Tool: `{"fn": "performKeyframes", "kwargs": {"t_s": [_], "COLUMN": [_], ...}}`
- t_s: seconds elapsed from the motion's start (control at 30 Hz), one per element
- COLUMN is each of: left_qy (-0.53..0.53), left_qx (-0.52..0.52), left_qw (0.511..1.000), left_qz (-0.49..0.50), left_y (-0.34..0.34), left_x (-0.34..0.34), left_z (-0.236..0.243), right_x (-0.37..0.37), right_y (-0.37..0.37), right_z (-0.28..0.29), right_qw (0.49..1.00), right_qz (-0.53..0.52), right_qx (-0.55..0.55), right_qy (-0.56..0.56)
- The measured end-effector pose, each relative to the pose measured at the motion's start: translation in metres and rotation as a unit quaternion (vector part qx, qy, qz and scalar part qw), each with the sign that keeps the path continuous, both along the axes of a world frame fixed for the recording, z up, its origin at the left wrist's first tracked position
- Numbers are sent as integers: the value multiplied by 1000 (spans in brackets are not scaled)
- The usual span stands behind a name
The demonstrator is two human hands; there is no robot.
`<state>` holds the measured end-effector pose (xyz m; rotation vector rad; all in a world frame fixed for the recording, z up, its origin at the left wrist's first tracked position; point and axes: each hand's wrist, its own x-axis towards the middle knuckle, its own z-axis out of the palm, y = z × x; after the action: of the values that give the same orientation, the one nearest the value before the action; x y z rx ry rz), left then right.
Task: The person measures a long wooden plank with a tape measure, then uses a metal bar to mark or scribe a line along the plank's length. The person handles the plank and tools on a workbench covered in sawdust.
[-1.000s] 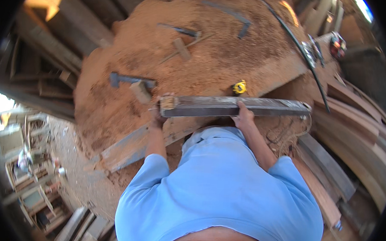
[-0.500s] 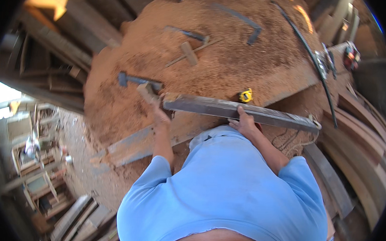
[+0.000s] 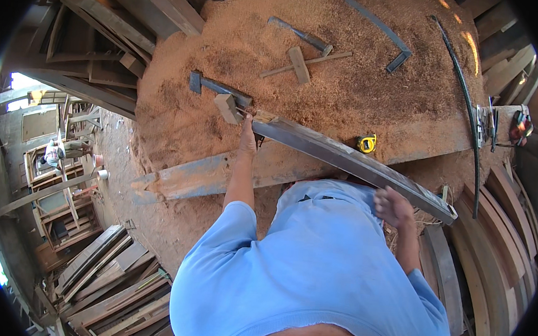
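Note:
A long dark squared wooden beam (image 3: 349, 163) slants across in front of my lap, its right end nearer to me. My left hand (image 3: 248, 136) is closed at the beam's left end; most of its fingers are hidden. Just beyond that hand sits a small wooden block (image 3: 226, 108) with thin rods, beside a hammer (image 3: 221, 90) on the sawdust. My right hand (image 3: 394, 208) is off the beam, near its right half, fingers loosely apart and slightly blurred, holding nothing I can see. A yellow tape measure (image 3: 366, 143) lies past the beam.
A wide plank (image 3: 213, 172) lies on the sawdust beneath the beam. Farther off are a crossed wooden gauge (image 3: 299, 65), another handled tool (image 3: 299, 34), a try square (image 3: 385, 36) and a long black rod (image 3: 464, 100). Stacked timber (image 3: 492, 243) flanks my right.
My right hand has let go of the beam and drawn back toward me. The beam's right end has swung nearer to me. My left hand stays at the left end. The view has shifted.

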<state>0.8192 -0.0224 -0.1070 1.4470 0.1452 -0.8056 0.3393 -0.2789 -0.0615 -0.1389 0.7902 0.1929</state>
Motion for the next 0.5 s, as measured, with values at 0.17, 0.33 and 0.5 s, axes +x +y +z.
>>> {"fn": "performKeyframes", "kwargs": {"t_s": [0.17,0.33,0.5], "left_qy": [32,30,71], "left_qx": [-18,-29,-43], "left_qw": [999,999,996], "left_qz": [-9,-5,38], "left_y": [8,16,37], "left_x": [-1,-2,-9], "left_z": [-9,-7,6], "right_x": [-113,-115,-113], "right_y": [-29,-63,-76], "right_z": [-21,-78,-114], "right_qw": [903,835,776], "right_qz": [-189,-429,-456], "right_qx": [-93,-129,-106], "right_qy": [374,320,422]}}
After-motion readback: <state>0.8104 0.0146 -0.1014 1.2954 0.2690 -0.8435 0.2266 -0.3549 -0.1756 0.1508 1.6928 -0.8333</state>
